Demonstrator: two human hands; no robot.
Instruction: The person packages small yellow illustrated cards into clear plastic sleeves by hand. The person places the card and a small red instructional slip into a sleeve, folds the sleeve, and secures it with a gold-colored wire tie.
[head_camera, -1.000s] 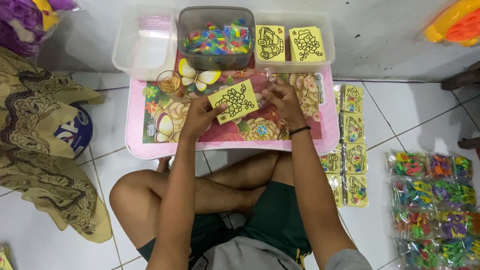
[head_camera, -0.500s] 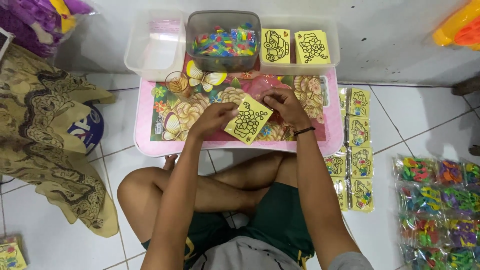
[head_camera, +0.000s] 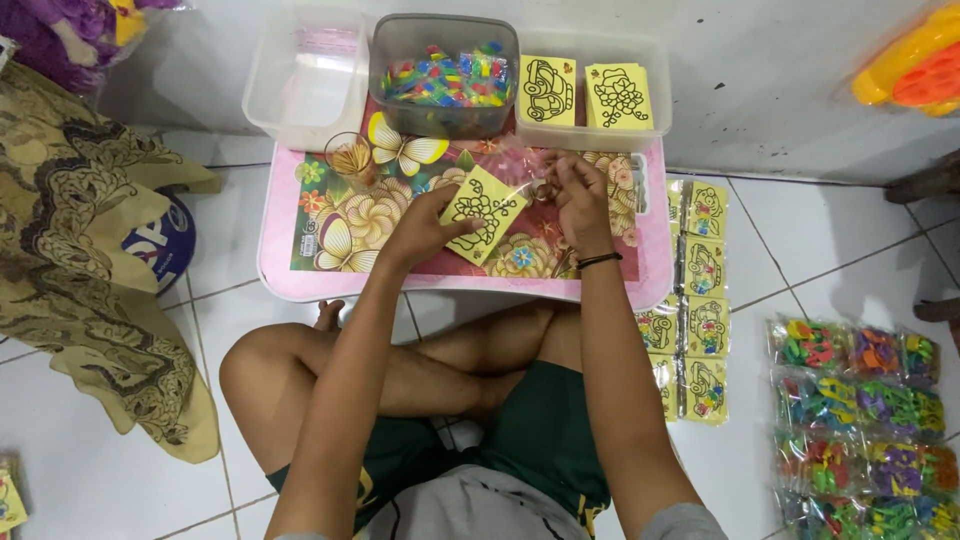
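Person sits cross-legged on the tile floor at a low pink table (head_camera: 300, 285) with a flower-and-butterfly top. Left hand (head_camera: 425, 225) pinches a yellow card (head_camera: 483, 213) with a black outline drawing by its lower-left edge – thumb on top, fingers curled under – and holds it tilted like a diamond just above the tabletop. Right hand (head_camera: 575, 190) sits just right of the card's upper corner, fingers pressed together on a clear plastic sleeve (head_camera: 530, 165); how firmly it grips is hard to tell, the film is nearly see-through. The card lies to the left of the right hand, its long axis running from lower left up toward that hand, so the sleeve sits at the card's near corner – the two almost touching. Black band on the right wrist. At the table's far edge stand three tubs: an empty clear tub (head_camera: 300, 90), a grey tub (head_camera: 395, 45) full of small coloured pieces, and a clear tub (head_camera: 655, 70) holding two more yellow cards. A small glass (head_camera: 350, 155) stands near the butterfly print. On the floor to the right, a column of bagged yellow cards (head_camera: 705, 300), and further right, packets of coloured pieces (head_camera: 865, 400). Patterned cloth (head_camera: 80, 250) lies at left.
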